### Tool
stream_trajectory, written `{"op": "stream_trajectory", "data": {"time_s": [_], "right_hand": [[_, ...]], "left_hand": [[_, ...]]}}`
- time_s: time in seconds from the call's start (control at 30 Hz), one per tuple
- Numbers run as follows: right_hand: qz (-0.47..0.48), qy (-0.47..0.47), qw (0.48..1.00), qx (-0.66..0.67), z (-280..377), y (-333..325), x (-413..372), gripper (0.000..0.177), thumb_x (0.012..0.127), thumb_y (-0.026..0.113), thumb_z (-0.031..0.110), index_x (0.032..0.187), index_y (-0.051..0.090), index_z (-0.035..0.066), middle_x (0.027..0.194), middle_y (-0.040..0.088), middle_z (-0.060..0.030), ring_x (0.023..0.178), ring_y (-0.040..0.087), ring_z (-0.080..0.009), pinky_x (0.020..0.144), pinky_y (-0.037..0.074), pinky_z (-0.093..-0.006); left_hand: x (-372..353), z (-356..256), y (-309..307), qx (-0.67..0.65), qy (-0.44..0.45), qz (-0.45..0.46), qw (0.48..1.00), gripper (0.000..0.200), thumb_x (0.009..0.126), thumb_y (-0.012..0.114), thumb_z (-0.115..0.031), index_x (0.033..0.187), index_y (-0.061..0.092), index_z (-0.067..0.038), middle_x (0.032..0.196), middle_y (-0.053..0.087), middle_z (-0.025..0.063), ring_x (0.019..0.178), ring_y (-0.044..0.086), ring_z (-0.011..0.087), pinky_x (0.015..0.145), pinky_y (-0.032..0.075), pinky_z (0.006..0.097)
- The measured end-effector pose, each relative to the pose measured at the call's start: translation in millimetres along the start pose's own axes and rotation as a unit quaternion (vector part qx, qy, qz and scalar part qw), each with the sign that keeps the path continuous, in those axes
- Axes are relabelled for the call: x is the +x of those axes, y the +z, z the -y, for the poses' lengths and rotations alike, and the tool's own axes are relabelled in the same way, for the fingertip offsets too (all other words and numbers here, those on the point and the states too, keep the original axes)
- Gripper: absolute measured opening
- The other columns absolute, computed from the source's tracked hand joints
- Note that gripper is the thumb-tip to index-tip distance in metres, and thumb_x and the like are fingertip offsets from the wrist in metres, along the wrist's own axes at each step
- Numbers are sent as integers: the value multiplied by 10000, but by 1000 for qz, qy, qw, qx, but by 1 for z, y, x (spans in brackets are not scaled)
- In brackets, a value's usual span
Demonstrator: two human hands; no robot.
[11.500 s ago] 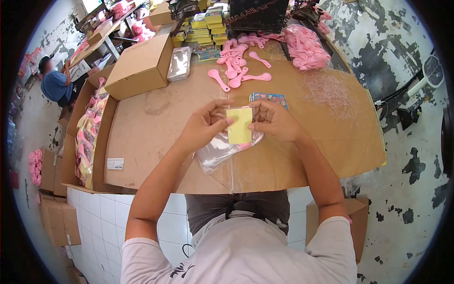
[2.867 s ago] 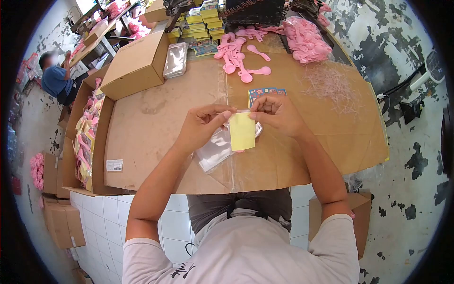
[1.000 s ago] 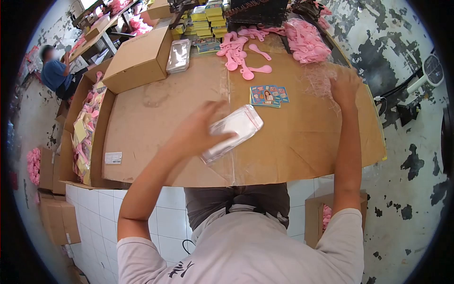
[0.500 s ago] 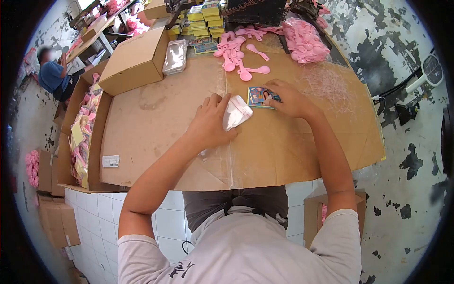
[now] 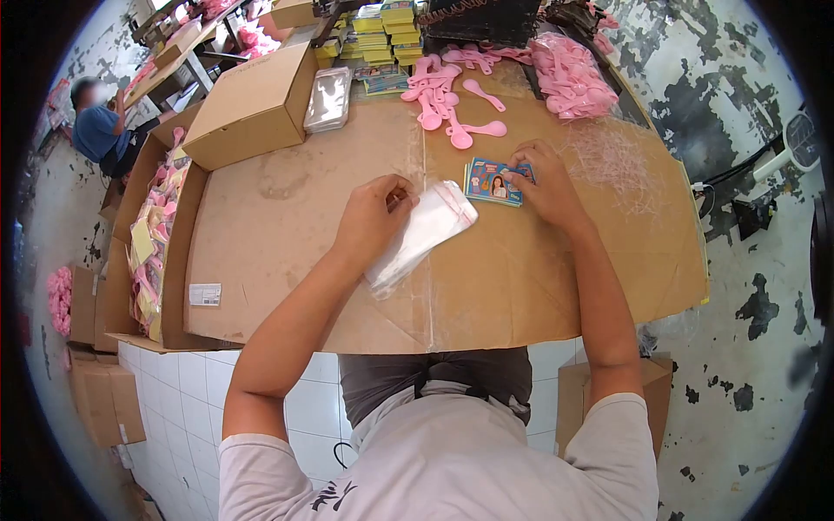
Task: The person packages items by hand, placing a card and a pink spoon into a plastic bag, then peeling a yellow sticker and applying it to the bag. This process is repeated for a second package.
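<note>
My left hand [image 5: 380, 211] is over the left edge of a stack of clear plastic bags [image 5: 426, 233], its fingers curled together; whatever they pinch is too small to make out. To the right of the bags lies a small stack of blue printed cards [image 5: 493, 182] with a picture of a person. My right hand [image 5: 546, 182] has its bent fingers and thumb on the right end of the top card. Beyond the cards, pink spoons [image 5: 432, 91] lie in a loose pile.
An open carton of packed pink items [image 5: 156, 234] stands at the left, beside a closed cardboard box [image 5: 252, 106]. More clear bags [image 5: 328, 100], yellow-edged card stacks [image 5: 382, 39] and a bag of pink spoons [image 5: 573, 78] are at the back. A person [image 5: 97, 130] sits far left.
My left hand has drawn back to the left and closed its fingers, exposing more of the bags. My right hand has shifted slightly right, and the cards sit more in view and turned a little.
</note>
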State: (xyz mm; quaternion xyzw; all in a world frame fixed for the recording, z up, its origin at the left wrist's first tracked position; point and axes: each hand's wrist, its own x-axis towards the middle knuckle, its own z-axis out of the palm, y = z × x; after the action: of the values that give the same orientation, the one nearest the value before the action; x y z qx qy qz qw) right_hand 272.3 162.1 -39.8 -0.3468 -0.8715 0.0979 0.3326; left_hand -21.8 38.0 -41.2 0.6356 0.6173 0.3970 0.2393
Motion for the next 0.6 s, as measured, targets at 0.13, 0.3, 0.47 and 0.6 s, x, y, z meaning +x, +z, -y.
{"op": "stream_trajectory", "data": {"time_s": [0.13,0.3,0.47,0.6], "right_hand": [[11,118,964,238,16,-5,1,137,910,729,105,995,674,13,961,678,-71,872,632,-175,789,499,-330],[57,144,937,312,46,7,-5,153,944,716,113,1051,681,11,908,687,-7,843,606,-57,734,491,-269],[12,153,943,295,44,14,-2,178,970,697,107,1101,670,-10,920,700,-17,774,615,-59,696,494,-227],[-45,200,904,374,44,11,-1,191,983,680,84,1145,651,-14,942,706,-38,823,642,-55,723,514,-215]], "left_hand": [[0,1,1,16,58,-44,997,201,894,758,-124,1017,719,30,923,717,109,774,650,166,718,524,296],[0,-6,1,-75,26,-42,996,185,925,746,-132,1045,714,5,884,746,63,773,657,113,702,519,278],[3,-10,-9,-300,-31,47,952,289,965,732,-153,1192,655,9,930,762,64,792,668,81,693,520,240],[0,-18,-6,-336,-31,71,939,366,958,740,-133,1265,611,19,938,768,94,784,677,78,684,520,228]]}}
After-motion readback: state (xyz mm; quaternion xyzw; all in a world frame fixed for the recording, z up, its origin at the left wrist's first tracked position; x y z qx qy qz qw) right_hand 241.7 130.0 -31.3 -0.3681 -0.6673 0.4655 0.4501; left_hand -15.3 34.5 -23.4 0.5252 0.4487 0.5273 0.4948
